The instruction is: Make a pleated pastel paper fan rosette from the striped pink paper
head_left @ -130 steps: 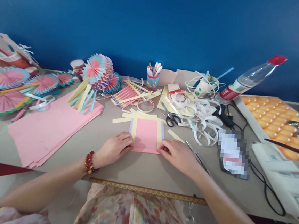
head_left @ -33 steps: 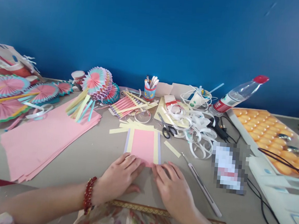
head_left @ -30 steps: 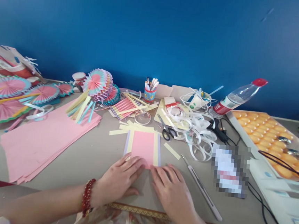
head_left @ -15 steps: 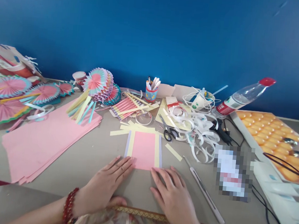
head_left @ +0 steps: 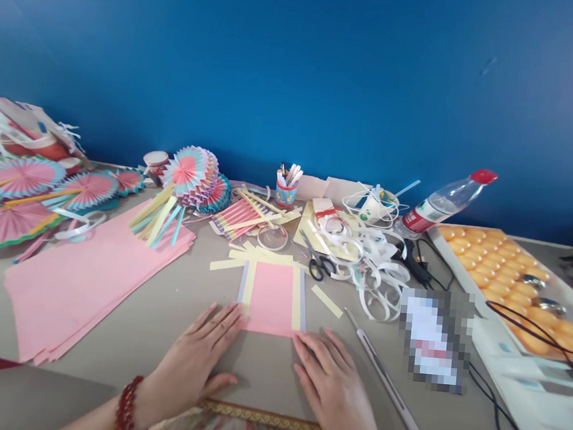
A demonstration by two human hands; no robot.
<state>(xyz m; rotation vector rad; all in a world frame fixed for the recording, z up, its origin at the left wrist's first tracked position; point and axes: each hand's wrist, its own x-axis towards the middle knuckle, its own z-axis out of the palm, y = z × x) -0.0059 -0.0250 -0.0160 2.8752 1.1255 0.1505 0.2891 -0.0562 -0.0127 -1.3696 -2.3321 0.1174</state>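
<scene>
A pink paper rectangle (head_left: 272,297) lies flat in front of me, with pale yellow and lilac strips along its left and right sides. My left hand (head_left: 204,348) rests palm down, fingers stretched, its fingertips at the paper's lower left corner. At the lower right corner, my right hand (head_left: 330,373) lies flat with its fingertips touching the edge. Several yellow paper strips (head_left: 255,254) lie across the far end. To the right are a loose yellow strip (head_left: 328,301), black scissors (head_left: 318,264) and a grey craft knife (head_left: 387,374).
A stack of pink sheets (head_left: 85,278) is on the left, near folded paper fans (head_left: 19,178). A pen cup (head_left: 286,193) stands at the back. Rightward are curled white strips (head_left: 379,270), a tilted-looking bottle (head_left: 442,205), black cables (head_left: 495,400) and a tray of orange domes (head_left: 492,266).
The view has shifted slightly, so the scene sits a little lower. My left thumb has spread away from the table edge; both hands stay flat at the paper's near corners.
</scene>
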